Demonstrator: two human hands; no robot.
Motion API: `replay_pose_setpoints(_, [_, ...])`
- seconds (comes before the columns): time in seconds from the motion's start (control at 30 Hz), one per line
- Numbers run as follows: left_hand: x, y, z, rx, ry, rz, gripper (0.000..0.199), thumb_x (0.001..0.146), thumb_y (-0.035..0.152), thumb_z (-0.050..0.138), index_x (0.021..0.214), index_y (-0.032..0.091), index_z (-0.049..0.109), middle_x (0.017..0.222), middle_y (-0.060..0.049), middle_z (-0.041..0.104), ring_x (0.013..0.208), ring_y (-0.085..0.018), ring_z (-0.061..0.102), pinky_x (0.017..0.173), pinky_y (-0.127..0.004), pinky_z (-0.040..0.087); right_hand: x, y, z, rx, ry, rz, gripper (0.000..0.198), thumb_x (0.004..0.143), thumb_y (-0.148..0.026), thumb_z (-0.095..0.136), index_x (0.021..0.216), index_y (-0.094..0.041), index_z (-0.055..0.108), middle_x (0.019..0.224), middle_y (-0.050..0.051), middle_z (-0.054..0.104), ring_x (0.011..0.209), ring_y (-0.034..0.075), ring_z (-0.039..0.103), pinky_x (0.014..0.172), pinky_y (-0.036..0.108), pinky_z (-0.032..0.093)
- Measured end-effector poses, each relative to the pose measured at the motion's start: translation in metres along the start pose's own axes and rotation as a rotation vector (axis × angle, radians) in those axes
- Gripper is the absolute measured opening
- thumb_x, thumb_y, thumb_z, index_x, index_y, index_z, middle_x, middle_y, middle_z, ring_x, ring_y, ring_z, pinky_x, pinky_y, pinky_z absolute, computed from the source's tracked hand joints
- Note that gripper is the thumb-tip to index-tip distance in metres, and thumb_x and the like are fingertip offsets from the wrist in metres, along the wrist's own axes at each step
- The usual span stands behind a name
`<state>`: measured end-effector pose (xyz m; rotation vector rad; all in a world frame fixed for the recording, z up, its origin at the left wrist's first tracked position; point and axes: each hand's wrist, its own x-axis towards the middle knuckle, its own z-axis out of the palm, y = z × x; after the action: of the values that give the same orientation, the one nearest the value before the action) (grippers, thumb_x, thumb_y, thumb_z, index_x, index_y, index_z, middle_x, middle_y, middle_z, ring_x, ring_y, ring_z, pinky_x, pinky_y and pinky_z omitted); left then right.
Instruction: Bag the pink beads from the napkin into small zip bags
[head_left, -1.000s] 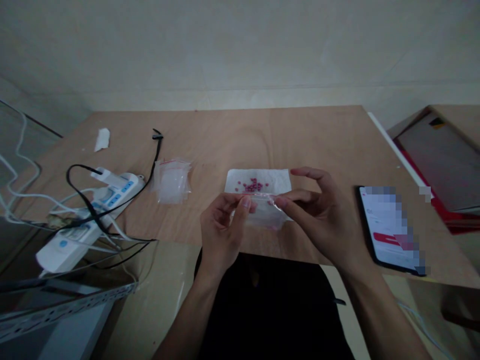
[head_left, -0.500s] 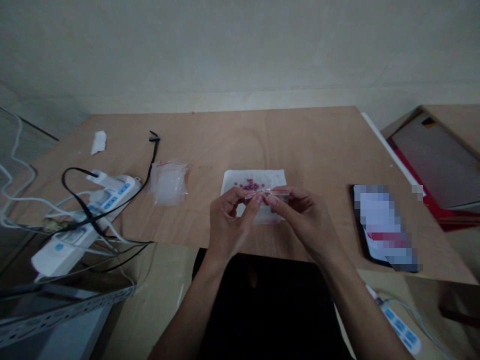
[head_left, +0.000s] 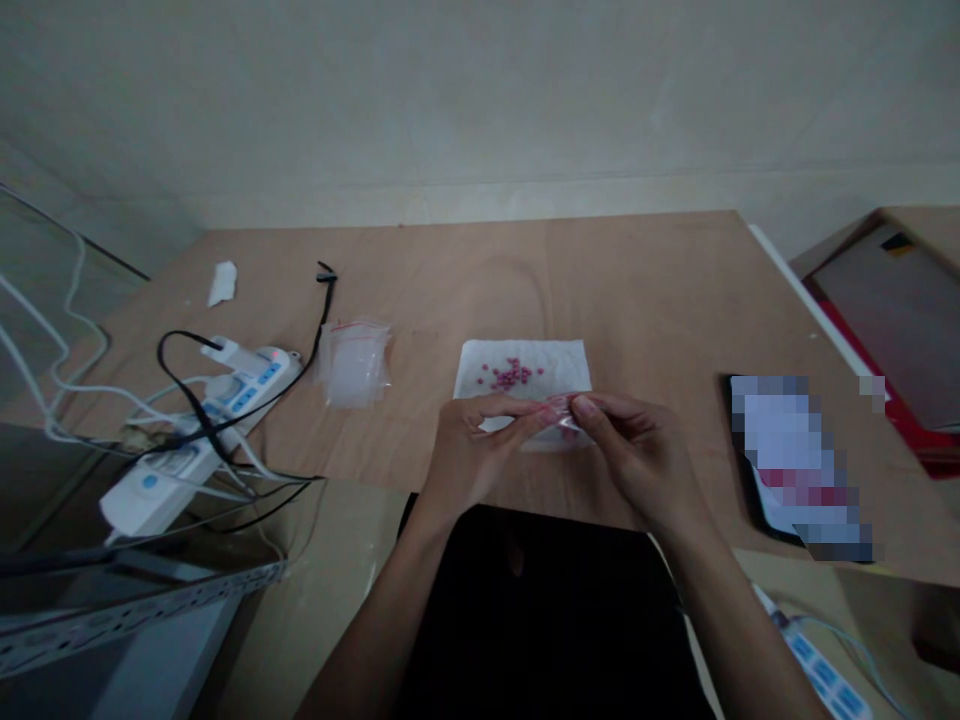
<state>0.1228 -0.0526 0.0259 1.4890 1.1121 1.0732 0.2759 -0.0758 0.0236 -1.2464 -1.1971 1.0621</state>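
Note:
Between my hands is a small clear zip bag (head_left: 566, 418), its top edge pinched from both sides. My left hand (head_left: 484, 440) grips the bag's left side between thumb and fingers. The right side of the bag is held the same way by my right hand (head_left: 637, 445). Behind and under the bag lies a white paper sheet (head_left: 480, 358) on the table. Several small dark pink beads (head_left: 512, 375) sit in a loose cluster on the paper. My fingers hide much of the bag, and a pinkish patch shows low in it.
Left of the paper lies a stack of clear zip bags (head_left: 357, 368). Farther left, a white power strip (head_left: 240, 400) is tangled with black and white cables. A phone (head_left: 795, 450) rests at the right on the wooden table (head_left: 645, 290). A paper scrap (head_left: 222, 284) lies at the back left.
The view has shifted slightly, so table items appear farther right. My hands have come lower and nearer me with the bag, uncovering more beads. Both hands keep their pinch.

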Motion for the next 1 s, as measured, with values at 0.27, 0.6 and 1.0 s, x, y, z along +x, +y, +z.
replay_pose_setpoints(0.27, [0.032,-0.040,-0.097,0.743,0.760,0.000,0.051,0.084,0.044,0.059,0.119,0.007,0.063,0.120,-0.019,0.067,0.113,-0.029,0.061,0.099,-0.044,0.045,0.028,0.006,-0.049,-0.485,0.378,0.015,0.041,0.082,-0.040,0.064,0.117,-0.019,0.065,0.071,0.004,0.069,0.048,0.015,0.056,0.048,0.029,0.045])
replay_pose_setpoints(0.6, [0.042,-0.055,-0.168,1.171,0.524,-0.354,0.038,0.090,0.032,0.039,0.094,0.010,0.069,0.100,-0.023,0.071,0.098,-0.036,0.065,0.083,-0.042,0.046,0.027,0.010,-0.063,-0.948,0.462,-0.150,0.058,0.089,-0.049,0.051,0.129,-0.006,0.056,0.119,0.026,0.062,0.108,0.039,0.059,0.088,0.054,0.046])
replay_pose_setpoints(1.0, [-0.050,0.031,-0.071,0.223,0.216,-0.012,0.032,0.091,0.042,0.051,0.085,0.019,0.071,0.086,-0.006,0.074,0.084,-0.021,0.070,0.078,-0.029,0.054,-0.016,-0.040,0.032,-0.051,-0.008,0.011,0.041,0.085,-0.047,0.063,0.118,-0.022,0.065,0.119,0.012,0.069,0.095,0.021,0.067,0.079,0.038,0.056])
